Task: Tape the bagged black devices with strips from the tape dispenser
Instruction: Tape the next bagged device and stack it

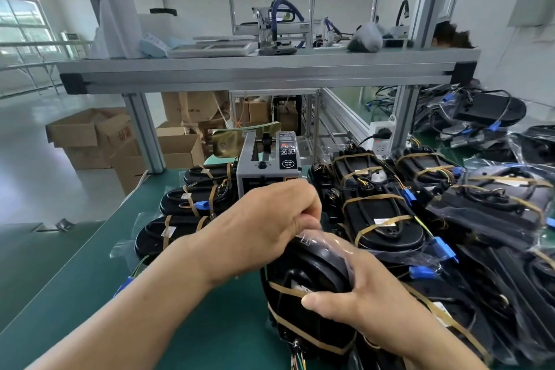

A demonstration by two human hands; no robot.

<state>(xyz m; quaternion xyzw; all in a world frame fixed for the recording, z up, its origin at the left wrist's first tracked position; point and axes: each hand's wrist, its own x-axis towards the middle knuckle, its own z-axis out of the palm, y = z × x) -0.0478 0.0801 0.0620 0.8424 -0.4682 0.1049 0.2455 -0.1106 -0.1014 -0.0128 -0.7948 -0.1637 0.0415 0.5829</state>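
Observation:
A black device in a clear bag (pixel 309 276) stands tilted at the front middle of the green table (pixel 90 279). Two brown tape strips cross its lower part. My right hand (pixel 360 291) grips its right side over the plastic. My left hand (pixel 270 225) is curled at the device's top end and pinches the bag's loose plastic there. Right behind my left hand stands the grey tape dispenser (pixel 270 159), its outlet hidden by my fingers. I cannot make out a loose strip in either hand.
Three taped devices (pixel 192 204) lie left of the dispenser. Several more taped ones (pixel 384 219) and a heap of bagged ones (pixel 495 117) fill the right side. An aluminium shelf frame (pixel 264 72) spans overhead; cardboard boxes (pixel 96 135) stand on the floor at left.

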